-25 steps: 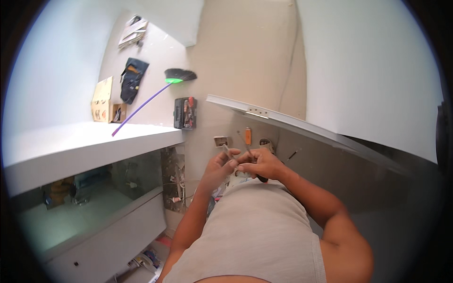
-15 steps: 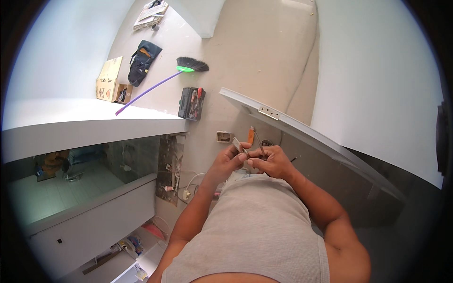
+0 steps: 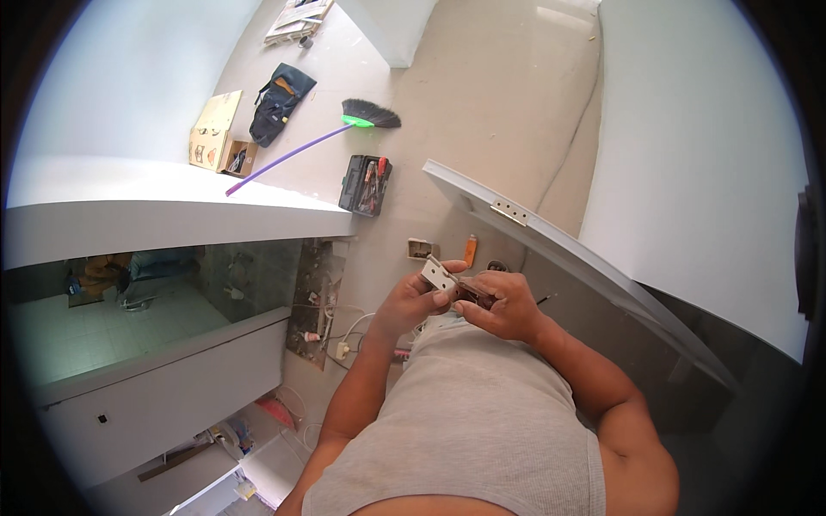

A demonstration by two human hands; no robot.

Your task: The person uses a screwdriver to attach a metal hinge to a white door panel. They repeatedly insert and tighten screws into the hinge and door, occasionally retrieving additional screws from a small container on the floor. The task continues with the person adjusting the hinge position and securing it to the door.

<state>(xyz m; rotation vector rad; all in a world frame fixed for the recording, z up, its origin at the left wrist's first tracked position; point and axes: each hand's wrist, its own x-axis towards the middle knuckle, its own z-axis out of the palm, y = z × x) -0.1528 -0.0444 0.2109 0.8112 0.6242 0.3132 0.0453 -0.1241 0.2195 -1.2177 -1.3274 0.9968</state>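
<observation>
My left hand (image 3: 416, 297) is closed on a pale metal hinge (image 3: 440, 275) with screw holes in its leaf. Close beside it, my right hand (image 3: 501, 305) is wrapped round a dark metal tool (image 3: 470, 292), whose kind I cannot make out. Its end meets the hinge near my left fingertips, and my fingers hide part of both. Just beyond my hands is a white door panel (image 3: 559, 243), tilted across the view, with another hinge (image 3: 509, 212) on its edge.
An open toolbox (image 3: 366, 185), an orange-handled tool (image 3: 471, 249) and a small box (image 3: 422, 248) lie on the floor ahead. A broom (image 3: 297, 150) leans on the white ledge (image 3: 172, 219) at left. Cables (image 3: 348, 331) run near my left forearm.
The hinge in my left hand has turned so its holed leaf faces up. The tool in my right hand has tipped down toward it. The whole view has shifted slightly.
</observation>
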